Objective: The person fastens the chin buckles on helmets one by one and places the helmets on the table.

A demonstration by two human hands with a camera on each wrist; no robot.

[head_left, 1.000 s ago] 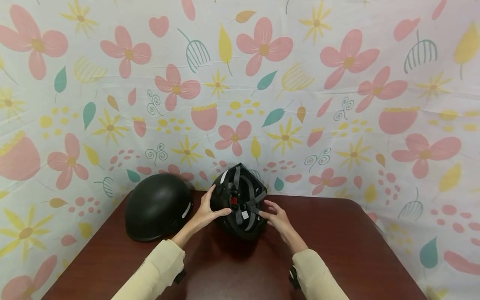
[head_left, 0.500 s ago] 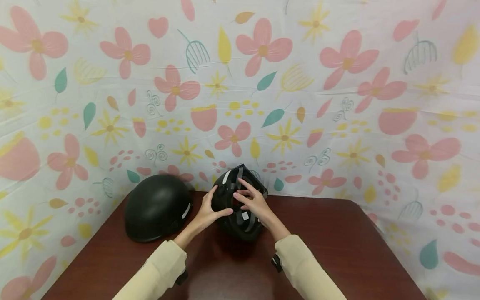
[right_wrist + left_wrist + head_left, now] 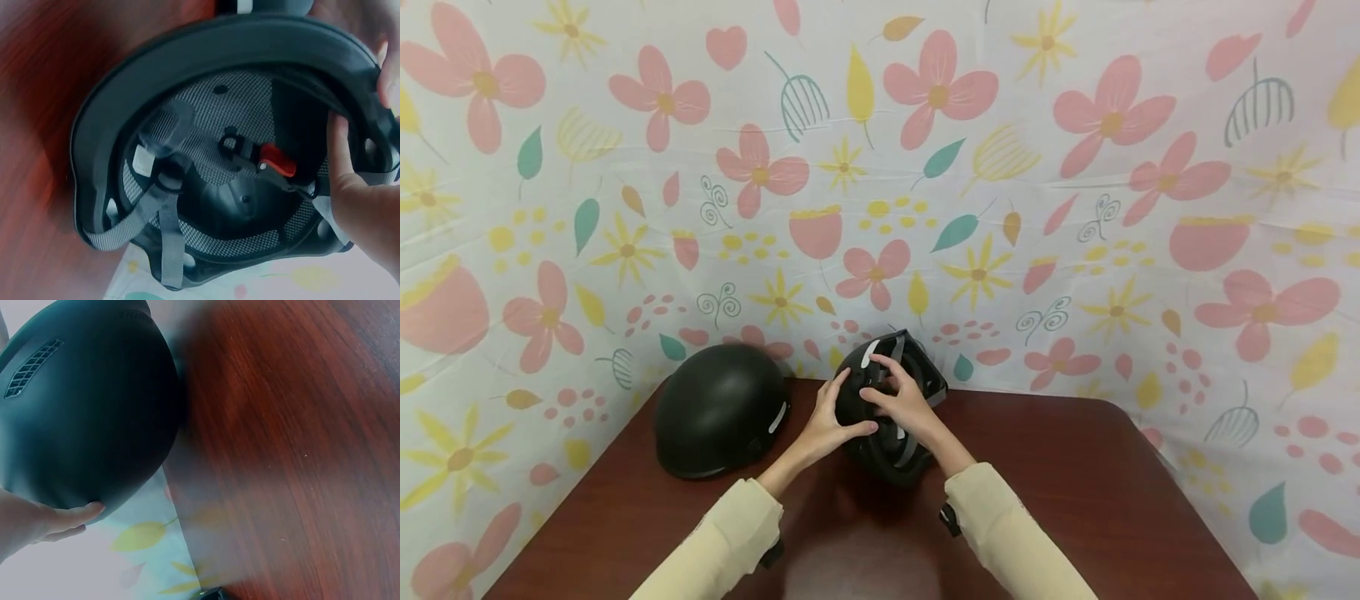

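Observation:
A black helmet (image 3: 887,467) is tipped at the table's back with its lined inside facing me. My left hand (image 3: 835,425) grips its left side, thumb near the rim and fingers spread over the outer shell. In the left wrist view, fingertips (image 3: 87,512) press the smooth shell (image 3: 94,412) beside a small vent. My right hand (image 3: 910,408) crosses the opening and holds the left rim; in the right wrist view one finger (image 3: 339,150) lies inside it. The grey straps (image 3: 172,244) and red-tabbed buckle (image 3: 277,160) hang across the padding. The other fingers are partly hidden there.
A second black helmet (image 3: 722,408) rests dome up on the left of the dark red wooden table (image 3: 1060,500). A flower-patterned cloth (image 3: 970,183) hangs right behind the table's back edge.
My right hand has moved left from the helmet's right side across its opening to the left rim. The left hand has kept its grip. The view has shifted slightly.

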